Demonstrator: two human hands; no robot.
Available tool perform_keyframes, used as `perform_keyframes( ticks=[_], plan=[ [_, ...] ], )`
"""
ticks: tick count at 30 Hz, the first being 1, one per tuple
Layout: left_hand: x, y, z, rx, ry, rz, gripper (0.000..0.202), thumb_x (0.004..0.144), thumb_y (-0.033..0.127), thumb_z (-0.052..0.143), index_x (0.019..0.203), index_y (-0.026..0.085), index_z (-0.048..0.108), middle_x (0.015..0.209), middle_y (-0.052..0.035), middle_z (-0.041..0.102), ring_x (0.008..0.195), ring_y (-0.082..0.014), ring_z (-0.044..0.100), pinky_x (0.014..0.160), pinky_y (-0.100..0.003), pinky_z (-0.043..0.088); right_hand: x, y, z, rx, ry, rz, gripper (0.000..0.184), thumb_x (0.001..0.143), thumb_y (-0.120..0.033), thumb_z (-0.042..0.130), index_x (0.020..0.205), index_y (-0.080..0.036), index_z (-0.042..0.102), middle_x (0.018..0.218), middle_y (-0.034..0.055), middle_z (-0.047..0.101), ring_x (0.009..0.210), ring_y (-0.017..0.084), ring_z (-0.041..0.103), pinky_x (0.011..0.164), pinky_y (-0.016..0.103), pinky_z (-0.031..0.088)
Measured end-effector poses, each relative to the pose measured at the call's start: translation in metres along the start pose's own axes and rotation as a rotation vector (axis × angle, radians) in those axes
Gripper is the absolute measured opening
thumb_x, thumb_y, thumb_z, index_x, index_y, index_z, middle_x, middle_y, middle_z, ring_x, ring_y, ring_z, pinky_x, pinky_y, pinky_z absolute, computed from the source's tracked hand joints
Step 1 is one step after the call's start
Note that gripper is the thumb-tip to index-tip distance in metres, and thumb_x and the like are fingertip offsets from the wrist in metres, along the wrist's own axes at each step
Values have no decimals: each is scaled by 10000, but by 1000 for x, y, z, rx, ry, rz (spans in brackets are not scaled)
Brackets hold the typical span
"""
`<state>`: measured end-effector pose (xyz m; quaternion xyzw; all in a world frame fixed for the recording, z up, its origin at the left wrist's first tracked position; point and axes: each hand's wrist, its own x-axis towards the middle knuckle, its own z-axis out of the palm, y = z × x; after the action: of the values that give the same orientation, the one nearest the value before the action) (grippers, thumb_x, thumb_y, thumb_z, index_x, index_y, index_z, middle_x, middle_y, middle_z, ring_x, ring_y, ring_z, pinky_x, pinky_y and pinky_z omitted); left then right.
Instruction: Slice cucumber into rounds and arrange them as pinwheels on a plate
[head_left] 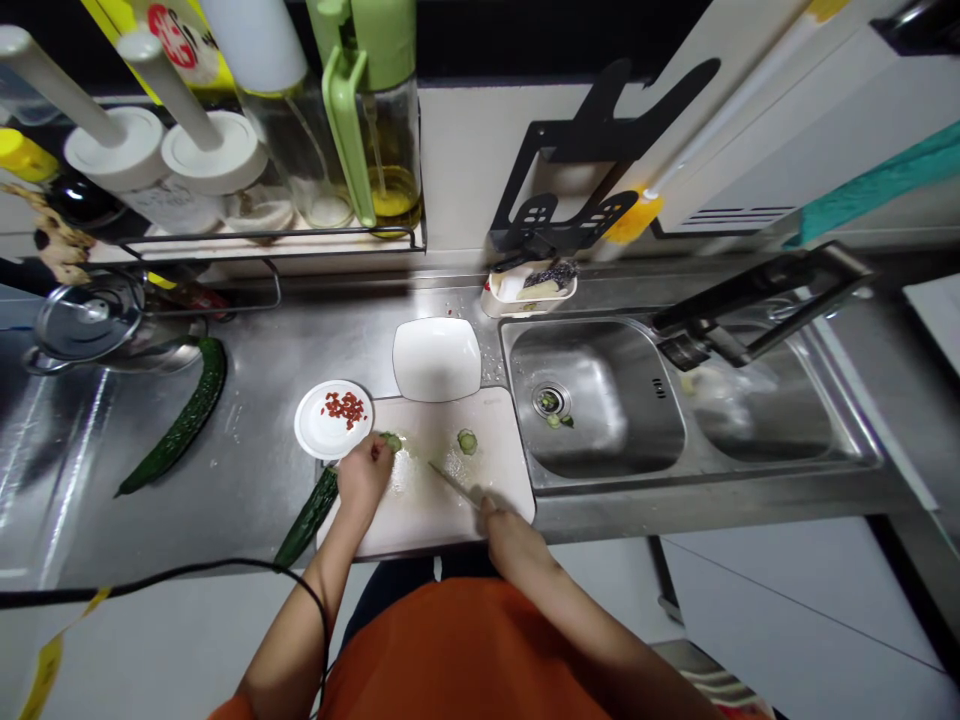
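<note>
Curved cucumber (180,425): on the bench (251,430), well out to the left of the left hand; it looks whole, with no cutting done that shows. Its bowed long axis slants, the thin tip pointing near-left and the thicker end far-right.
Straight cucumber (307,520): just left of the left hand, along the cutting board's left side; much of its length remains, so most of it seems uncut. Its long axis runs near-left to far-right, the far end pointing at the left hand (I cannot tell whether that end is cut).
Red pieces (345,408): on the round plate (308,422), just beyond the left hand and to its left; they are already small, so this part looks done.
Left hand (365,476): fingers bunched over the board; I cannot tell whether they grip anything.
Green piece (391,440): just beside the left fingertips, apparently cut.
Cutting board (499,425): under and between both hands, wet in patches.
Knife (452,484): between the hands, blade slanting far-left from the right hand.
Cucumber slice (467,441): beyond the right hand, cut face up; little cutting seems done so far.
Right hand (512,537): closed around the knife's handle.
</note>
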<state>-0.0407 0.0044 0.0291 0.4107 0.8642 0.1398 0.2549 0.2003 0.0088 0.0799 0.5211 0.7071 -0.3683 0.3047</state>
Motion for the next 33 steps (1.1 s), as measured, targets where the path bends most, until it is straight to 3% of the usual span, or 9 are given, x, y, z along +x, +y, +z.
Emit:
perform_keyframes(
  ticks=[7,14,18,21,27,33],
  plan=[
    [-4,4,-4,223,51,-22,265,859,364,481,1011,234,656,845,-66,689,703,-181,597,630,-266,349,-1,1,0,5,8,-3,601,799,36,308,1366,-152,379,1050,128,663,985,218,633,742,281,475],
    [-3,7,6,105,183,209,282,853,299,501,1095,213,618,1033,-80,635,860,-188,594,719,-274,421,0,2,-1,13,-10,-2,585,784,29,324,1335,-148,409,1040,124,664,948,250,644,708,315,488],
    [3,20,18,-52,25,399,203,828,260,537,998,191,624,906,-58,629,866,-176,582,798,-276,434,-2,5,1,16,17,-12,605,784,29,322,1352,-166,393,1068,123,653,959,246,639,713,319,492],
    [6,37,30,-86,-123,452,145,816,240,546,927,190,625,870,-46,614,837,-165,573,777,-275,436,-4,9,1,23,23,-13,611,779,32,326,1350,-171,398,1084,121,651,966,236,639,723,308,491],
    [7,72,55,-66,-340,383,184,750,179,594,928,180,639,946,-51,611,901,-165,564,815,-272,429,-8,17,4,30,-12,30,616,778,40,325,1350,-175,404,1026,117,676,950,239,649,728,306,485],
    [6,85,73,-37,-369,357,165,733,214,617,892,174,640,950,-58,603,915,-170,562,813,-258,418,-11,18,2,30,-23,28,600,759,57,318,1309,-151,442,1029,129,676,960,251,647,738,321,489]
  ],
)
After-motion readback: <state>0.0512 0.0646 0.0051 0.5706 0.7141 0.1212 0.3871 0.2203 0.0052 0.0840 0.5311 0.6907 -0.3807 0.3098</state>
